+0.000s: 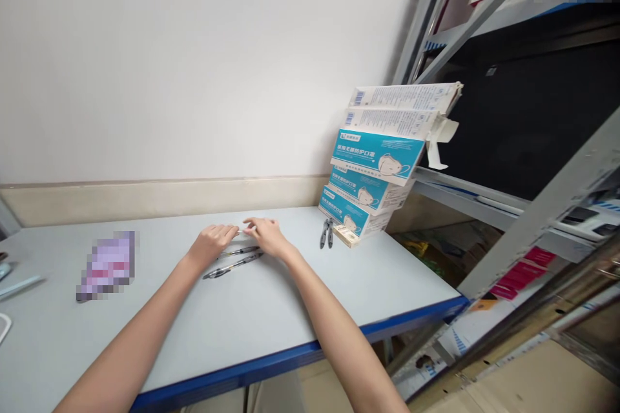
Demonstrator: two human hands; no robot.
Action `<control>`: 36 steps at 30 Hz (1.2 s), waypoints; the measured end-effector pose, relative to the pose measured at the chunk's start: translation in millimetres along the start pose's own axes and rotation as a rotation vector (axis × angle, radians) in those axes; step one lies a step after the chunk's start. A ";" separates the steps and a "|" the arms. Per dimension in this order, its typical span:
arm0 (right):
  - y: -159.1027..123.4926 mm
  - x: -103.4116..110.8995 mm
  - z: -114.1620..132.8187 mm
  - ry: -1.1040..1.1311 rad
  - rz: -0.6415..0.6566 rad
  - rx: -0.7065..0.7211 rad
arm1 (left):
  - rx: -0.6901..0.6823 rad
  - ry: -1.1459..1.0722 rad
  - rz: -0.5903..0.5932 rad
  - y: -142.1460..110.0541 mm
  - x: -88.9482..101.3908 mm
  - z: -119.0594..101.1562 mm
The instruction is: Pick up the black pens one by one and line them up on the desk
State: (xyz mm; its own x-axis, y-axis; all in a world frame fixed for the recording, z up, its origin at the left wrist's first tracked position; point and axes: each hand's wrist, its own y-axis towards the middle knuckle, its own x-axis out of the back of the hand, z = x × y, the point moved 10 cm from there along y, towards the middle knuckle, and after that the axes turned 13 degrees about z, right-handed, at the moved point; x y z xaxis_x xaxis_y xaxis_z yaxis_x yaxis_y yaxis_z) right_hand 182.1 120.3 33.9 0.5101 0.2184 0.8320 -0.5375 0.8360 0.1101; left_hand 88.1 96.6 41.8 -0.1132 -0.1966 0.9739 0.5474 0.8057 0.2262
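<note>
Both my hands are close together over the middle of the table. My left hand [217,240] is closed, its fingers wrapped round something mostly hidden; a thin pale tip shows between the two hands. My right hand [267,235] faces it with curled fingers, thumb and fingertips drawn together at that tip. Whatever they pinch is too small to make out. Just below the hands lie two clear-and-black pens, a nearer pen [233,266] and a farther pen [242,251] partly covered by my hands.
At the right stand stacked mask boxes [375,153], with a small box [347,235] and two short dark pen-like pieces [326,234] before them. A blurred purple packet [107,264] lies left. Metal shelving [537,219] borders the table's right; its blue edge [387,324] runs nearest me.
</note>
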 end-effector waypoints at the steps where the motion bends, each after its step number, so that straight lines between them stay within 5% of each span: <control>1: 1.0 -5.4 4.8 0.033 0.009 0.024 | -0.004 -0.007 -0.012 1.0 -1.4 -0.2; 5: -0.2 -4.4 -11.2 0.052 -0.034 -0.125 | 0.012 -0.037 -0.045 1.2 -4.2 14.1; 12: -14.4 28.8 -33.9 -0.136 -0.109 -0.329 | 0.325 -0.099 0.084 -14.3 -12.0 75.3; 28: -9.1 7.6 -12.4 -0.242 -0.068 -0.337 | 0.296 -0.018 0.132 -12.7 -14.4 63.7; 36: 7.8 -42.7 4.5 -0.166 0.080 -0.006 | 0.279 -0.026 0.125 -12.1 -16.7 62.6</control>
State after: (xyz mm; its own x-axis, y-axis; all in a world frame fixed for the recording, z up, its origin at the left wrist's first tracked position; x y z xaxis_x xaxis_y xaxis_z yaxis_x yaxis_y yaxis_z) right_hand 153.0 115.2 1.7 0.3474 0.1985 0.9165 -0.5678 0.8223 0.0371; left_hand 31.5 125.1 23.8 -0.0825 -0.0748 0.9938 0.3099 0.9458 0.0969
